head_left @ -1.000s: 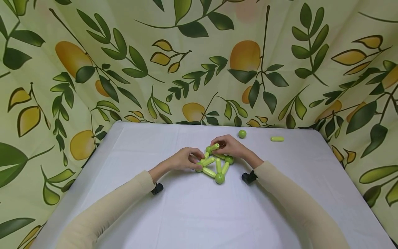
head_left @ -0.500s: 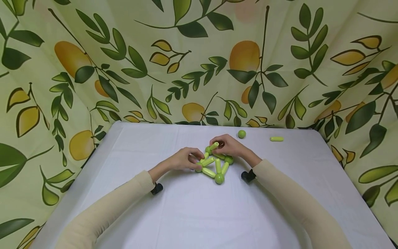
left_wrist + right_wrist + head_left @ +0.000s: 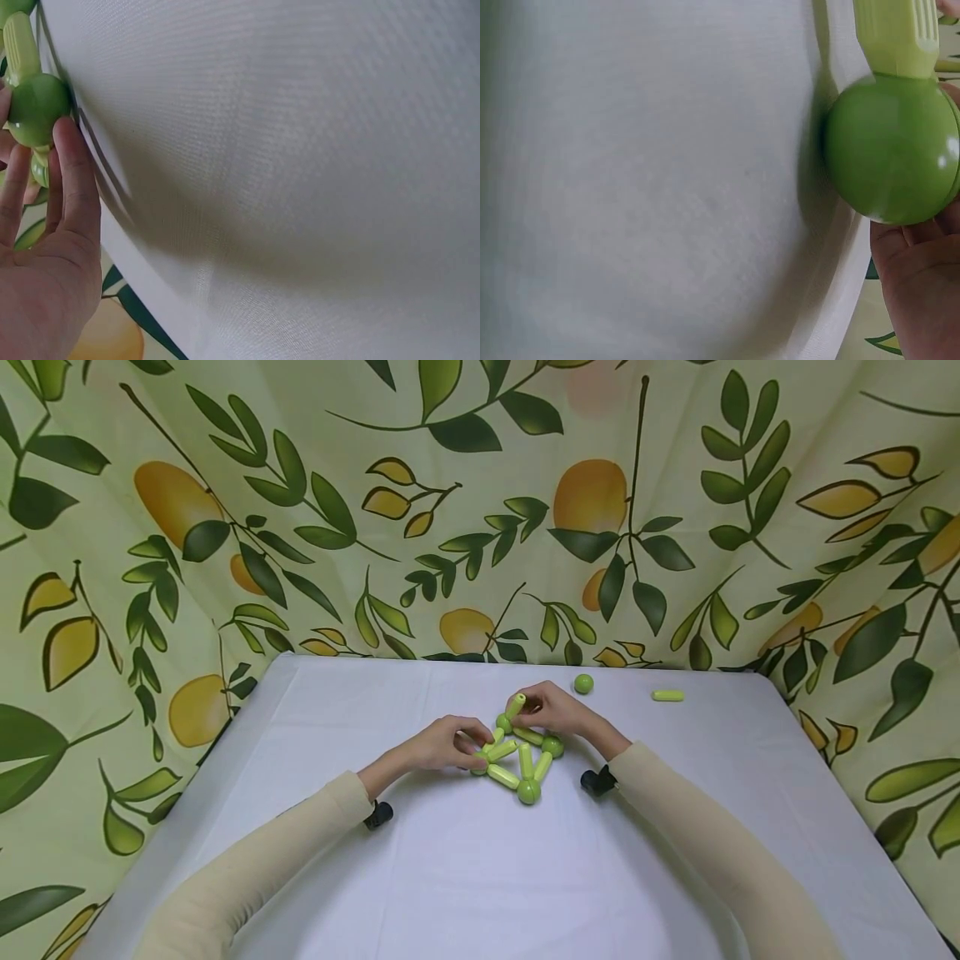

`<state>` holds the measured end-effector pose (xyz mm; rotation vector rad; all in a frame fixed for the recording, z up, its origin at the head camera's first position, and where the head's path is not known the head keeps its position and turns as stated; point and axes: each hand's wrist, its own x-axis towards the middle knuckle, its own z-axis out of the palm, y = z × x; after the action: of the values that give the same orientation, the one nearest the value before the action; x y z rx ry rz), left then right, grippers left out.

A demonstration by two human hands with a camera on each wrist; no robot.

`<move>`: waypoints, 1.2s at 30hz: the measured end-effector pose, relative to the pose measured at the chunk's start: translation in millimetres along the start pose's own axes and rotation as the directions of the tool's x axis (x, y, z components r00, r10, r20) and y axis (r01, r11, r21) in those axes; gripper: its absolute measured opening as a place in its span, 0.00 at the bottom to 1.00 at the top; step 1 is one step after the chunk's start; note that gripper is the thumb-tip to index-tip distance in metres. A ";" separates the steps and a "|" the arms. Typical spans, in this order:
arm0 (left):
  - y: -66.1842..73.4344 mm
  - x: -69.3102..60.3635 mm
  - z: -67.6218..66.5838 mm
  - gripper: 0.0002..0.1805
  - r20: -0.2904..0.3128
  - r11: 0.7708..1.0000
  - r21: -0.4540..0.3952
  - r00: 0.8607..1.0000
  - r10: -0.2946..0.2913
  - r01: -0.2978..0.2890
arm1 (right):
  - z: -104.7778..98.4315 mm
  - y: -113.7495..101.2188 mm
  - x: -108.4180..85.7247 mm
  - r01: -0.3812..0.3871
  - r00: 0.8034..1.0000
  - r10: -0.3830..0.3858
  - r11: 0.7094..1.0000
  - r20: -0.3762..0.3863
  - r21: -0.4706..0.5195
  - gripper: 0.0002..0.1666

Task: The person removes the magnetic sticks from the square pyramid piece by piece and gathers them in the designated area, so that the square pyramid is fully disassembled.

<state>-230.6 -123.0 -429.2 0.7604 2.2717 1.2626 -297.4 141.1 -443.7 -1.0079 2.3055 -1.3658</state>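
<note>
Green ball-and-rod structure (image 3: 527, 762), sitting on the white-covered worktop (image 3: 465, 877) a little right of the middle of the picture: that's where I'd keep my attention. My left hand (image 3: 442, 745) grips its left corner ball (image 3: 478, 764) between thumb and fingers. My right hand (image 3: 553, 706), at the rear corner, pinches around the base of the raised rod (image 3: 515, 705), beside the rear ball (image 3: 503, 723); the exact contact is partly hidden from me.

The trouble I'd expect is uneven force. That raised rod leans, so pressing or twisting off its axis could pop it out, or pull the rear ball away from the side rods. If the left grip slackened during a push, the whole structure would probably swivel on the smooth cloth. Squeezing both hands inward could spring the joint at the front ball (image 3: 528, 791), which neither hand braces.

The loose ball (image 3: 584, 683), near the far edge right of centre, worries me too: a nudge from my right knuckles could roll it off.
</note>
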 end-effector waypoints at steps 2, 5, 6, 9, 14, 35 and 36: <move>0.2 -0.2 -0.2 0.19 0.001 1.000 0.005 1.000 0.001 -0.001 | -0.6 0.0 0.9 -0.005 1.000 0.005 1.000 0.007 -0.005 0.05; -0.3 -0.1 -0.5 0.19 0.000 1.000 0.011 1.000 -0.004 0.004 | -1.2 -0.1 2.6 -0.008 1.000 0.009 1.000 0.016 -0.025 0.04; -0.5 0.2 -0.5 0.19 -0.001 1.000 0.013 1.000 -0.008 0.008 | -1.3 0.1 3.2 -0.009 1.000 0.010 0.999 0.018 -0.034 0.04; -1.3 1.0 -0.6 0.20 -0.004 1.000 0.018 1.000 -0.013 0.013 | -1.1 1.6 5.2 -0.010 1.000 0.011 0.998 0.023 -0.059 0.03; -1.1 1.7 -0.8 0.19 -0.002 1.000 0.014 1.000 -0.004 0.004 | -0.1 0.9 7.6 -0.027 0.999 0.029 0.996 0.021 -0.090 0.05; -2.1 2.6 -0.2 0.19 -0.001 1.000 0.025 1.000 -0.014 0.015 | 0.3 -46.8 -2.9 -0.006 0.999 0.009 0.996 0.035 -0.084 0.08; -1.7 2.5 -0.1 0.19 0.001 1.000 0.023 1.000 -0.015 0.015 | 0.3 -46.6 -2.9 -0.004 0.999 0.007 0.997 0.036 -0.082 0.08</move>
<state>-233.1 -122.2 -430.9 0.7499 2.2904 1.2314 -275.4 128.4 -404.6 -1.0407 2.3530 -1.2503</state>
